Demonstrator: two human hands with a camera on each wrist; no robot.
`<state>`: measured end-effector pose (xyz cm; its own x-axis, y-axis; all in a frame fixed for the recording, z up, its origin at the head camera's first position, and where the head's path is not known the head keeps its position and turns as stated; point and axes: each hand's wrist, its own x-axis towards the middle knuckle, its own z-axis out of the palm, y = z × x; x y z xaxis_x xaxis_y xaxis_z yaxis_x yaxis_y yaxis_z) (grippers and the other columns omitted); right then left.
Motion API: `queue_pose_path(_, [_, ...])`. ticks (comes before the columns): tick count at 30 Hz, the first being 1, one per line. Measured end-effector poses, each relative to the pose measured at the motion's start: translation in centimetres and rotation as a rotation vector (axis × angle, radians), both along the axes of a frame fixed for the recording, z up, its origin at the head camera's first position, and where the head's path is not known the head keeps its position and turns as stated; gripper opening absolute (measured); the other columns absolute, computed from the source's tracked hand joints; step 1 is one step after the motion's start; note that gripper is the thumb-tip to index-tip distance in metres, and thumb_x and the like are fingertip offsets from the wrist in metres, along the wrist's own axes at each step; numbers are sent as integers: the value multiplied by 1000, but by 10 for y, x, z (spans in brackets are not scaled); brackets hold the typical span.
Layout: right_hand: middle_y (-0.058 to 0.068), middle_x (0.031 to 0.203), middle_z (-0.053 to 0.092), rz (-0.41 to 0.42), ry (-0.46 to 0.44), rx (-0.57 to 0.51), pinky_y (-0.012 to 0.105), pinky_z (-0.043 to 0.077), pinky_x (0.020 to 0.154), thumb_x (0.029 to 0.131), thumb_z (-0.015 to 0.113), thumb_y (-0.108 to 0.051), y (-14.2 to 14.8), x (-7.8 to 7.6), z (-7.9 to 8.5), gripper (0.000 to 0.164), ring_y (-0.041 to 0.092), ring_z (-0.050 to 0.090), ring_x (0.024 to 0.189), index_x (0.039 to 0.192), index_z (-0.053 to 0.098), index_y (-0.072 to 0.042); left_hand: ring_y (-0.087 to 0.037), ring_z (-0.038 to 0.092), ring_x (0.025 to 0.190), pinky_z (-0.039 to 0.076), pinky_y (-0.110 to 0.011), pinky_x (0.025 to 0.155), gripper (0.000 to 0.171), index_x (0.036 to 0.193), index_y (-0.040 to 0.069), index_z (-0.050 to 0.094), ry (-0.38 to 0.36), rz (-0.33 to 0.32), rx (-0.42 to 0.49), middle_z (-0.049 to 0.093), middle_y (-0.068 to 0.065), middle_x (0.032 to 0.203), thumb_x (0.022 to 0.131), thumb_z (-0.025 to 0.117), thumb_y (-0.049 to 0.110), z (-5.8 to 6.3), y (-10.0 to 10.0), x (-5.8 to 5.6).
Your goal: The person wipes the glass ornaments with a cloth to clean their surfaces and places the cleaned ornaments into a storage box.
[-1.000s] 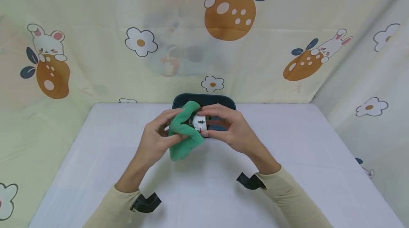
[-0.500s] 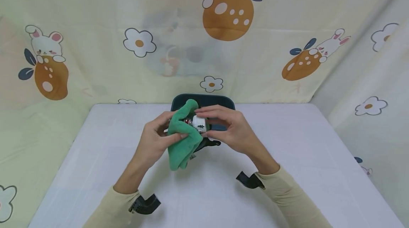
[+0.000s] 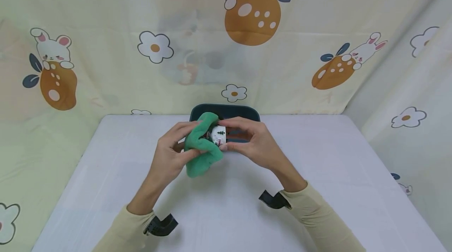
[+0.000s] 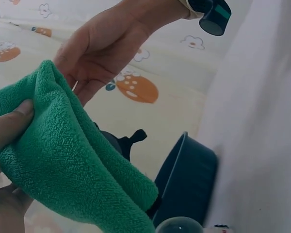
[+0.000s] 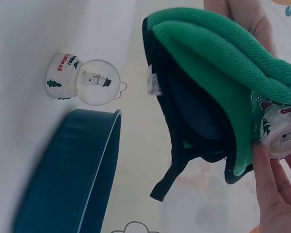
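Note:
A green terry cloth (image 3: pixel 201 161) with a dark lining and a black strap is held in my left hand (image 3: pixel 169 152), the thumb on top of it. Folded inside it is the dome of a snow globe, mostly hidden. Its white base (image 3: pixel 219 135), printed with a small tree and red letters, sticks out to the right. My right hand (image 3: pixel 256 142) grips this base between thumb and fingers. The right wrist view shows the base's underside (image 5: pixel 281 141) close to the fingers. Both hands are above the table, in front of a dark blue basin (image 3: pixel 229 108).
Beside the basin's wall (image 5: pixel 63 165), a second snow globe (image 5: pixel 63 77) with a clear dome and white base stands on the white table (image 3: pixel 219 216). The head view hides it. A patterned curtain (image 3: pixel 116 67) rises behind the table's back edge.
The snow globe's base turns between my right fingers, its printed side shifting. The cloth dropped lower half a second ago, showing its black strap, and is now bunched up higher again.

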<state>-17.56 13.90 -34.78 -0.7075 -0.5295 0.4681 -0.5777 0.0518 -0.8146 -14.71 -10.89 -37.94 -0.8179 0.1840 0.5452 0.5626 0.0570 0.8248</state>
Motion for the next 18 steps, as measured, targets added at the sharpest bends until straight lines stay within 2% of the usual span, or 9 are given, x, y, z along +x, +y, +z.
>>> queue_pose_path(8, [10,127,65,-22,-121,-2,37,60,90,87,77,2,1,3,4,42,25,69,108,128,66,-2,-22,58,127,52,-30,102,57,135,0,64,82,-20,2,59,-12,137,81,74,-18,-3,2,0])
queue_pose_path(12, [10,126,67,-53,-194,31,33,60,88,91,75,-3,2,3,7,40,24,70,108,129,66,-2,-22,57,128,50,-28,103,58,134,-1,64,125,-17,-17,58,-13,137,80,74,-19,-3,3,0])
queue_pose_path(18, [8,129,67,-74,-251,78,30,59,89,93,74,-10,6,1,10,41,21,69,111,133,65,-5,-23,57,128,51,-28,102,57,133,1,65,137,-1,-31,59,-11,138,80,75,-18,-2,3,-2])
